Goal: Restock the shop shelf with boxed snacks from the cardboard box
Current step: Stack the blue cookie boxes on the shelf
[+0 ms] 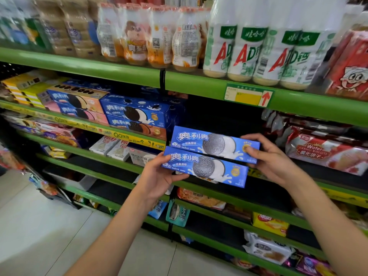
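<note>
I hold two long blue cookie boxes in front of the green shop shelf (298, 108). The lower blue box (205, 167) rests in my left hand (157, 176), which grips its left end. The upper blue box (215, 143) lies just behind and above it, with my right hand (272, 160) gripping its right end, thumb on the front. Both boxes hover before a dark empty gap (223, 116) on the second shelf, right of stacked blue cookie boxes (137, 114). The cardboard box is out of view.
White drink bottles (258, 46) and small orange-capped bottles (149, 36) fill the top shelf. Red-and-white wafer packs (326, 152) lie right of the gap. Pink cookie boxes (79, 106) sit at left. Lower shelves hold assorted snack packs; tiled floor (39, 226) spreads at bottom left.
</note>
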A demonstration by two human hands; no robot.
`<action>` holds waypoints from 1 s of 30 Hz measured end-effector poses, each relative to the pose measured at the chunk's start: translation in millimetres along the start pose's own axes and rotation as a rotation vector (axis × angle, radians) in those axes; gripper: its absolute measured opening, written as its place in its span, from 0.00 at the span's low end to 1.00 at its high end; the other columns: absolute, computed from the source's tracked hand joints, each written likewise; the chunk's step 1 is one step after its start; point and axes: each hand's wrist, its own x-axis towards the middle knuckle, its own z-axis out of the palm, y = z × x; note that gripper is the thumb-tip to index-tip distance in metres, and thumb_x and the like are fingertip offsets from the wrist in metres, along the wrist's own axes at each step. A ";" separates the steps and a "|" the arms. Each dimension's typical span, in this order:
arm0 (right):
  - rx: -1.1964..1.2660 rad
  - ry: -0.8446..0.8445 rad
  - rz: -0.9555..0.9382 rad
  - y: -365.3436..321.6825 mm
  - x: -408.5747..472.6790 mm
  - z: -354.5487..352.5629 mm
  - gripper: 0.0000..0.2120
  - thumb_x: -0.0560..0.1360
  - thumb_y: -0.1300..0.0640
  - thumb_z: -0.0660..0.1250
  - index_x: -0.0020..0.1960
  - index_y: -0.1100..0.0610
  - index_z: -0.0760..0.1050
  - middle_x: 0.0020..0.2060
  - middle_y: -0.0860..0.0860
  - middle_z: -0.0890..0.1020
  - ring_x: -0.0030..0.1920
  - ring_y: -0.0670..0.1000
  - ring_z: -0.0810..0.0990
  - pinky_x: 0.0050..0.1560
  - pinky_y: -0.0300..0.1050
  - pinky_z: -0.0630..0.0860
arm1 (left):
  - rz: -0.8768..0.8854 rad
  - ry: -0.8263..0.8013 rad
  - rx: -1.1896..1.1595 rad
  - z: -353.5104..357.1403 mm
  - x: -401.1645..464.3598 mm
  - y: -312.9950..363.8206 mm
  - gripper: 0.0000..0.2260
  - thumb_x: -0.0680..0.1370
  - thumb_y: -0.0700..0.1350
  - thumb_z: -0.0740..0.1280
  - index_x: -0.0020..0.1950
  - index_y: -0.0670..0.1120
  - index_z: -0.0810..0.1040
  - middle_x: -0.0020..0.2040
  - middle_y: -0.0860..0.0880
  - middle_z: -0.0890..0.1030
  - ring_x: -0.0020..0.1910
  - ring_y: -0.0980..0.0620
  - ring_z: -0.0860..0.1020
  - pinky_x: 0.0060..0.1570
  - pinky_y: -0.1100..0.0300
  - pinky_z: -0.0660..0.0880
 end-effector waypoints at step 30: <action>-0.005 -0.164 -0.023 -8.9 2.5 0.1 0.32 0.67 0.72 0.68 0.66 0.48 0.76 0.56 0.52 0.82 0.53 0.53 0.83 0.48 0.45 0.82 | 0.028 -0.107 0.038 -17.8 -3.0 10.8 0.26 0.66 0.32 0.69 0.62 0.44 0.71 0.58 0.41 0.80 0.57 0.37 0.80 0.46 0.42 0.81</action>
